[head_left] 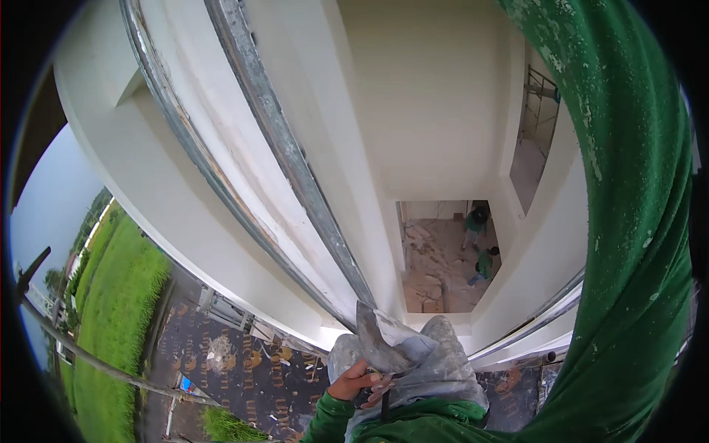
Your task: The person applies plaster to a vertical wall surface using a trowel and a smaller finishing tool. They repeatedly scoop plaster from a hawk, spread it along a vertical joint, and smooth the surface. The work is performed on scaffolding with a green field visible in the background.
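My left hand (356, 381), low in the centre, grips a broad, putty-smeared metal plastering blade (384, 343) held above my lap. Grey, stained clothing (450, 369) covers my legs beneath it. My right arm, in a paint-spattered green sleeve (620, 221), rises along the right side and out at the top; that hand is out of sight. Two long metal strips (281, 129) with white filler between them run down the white wall from the upper left toward the blade.
Far below, through an opening, two people in green (474, 221) (484, 262) are on a rubble-strewn floor (428, 273). A metal scaffold (539, 96) shows through another opening. At lower left are a pole (111, 369), a dark printed board platform (244, 376) and grass (111, 295) outside.
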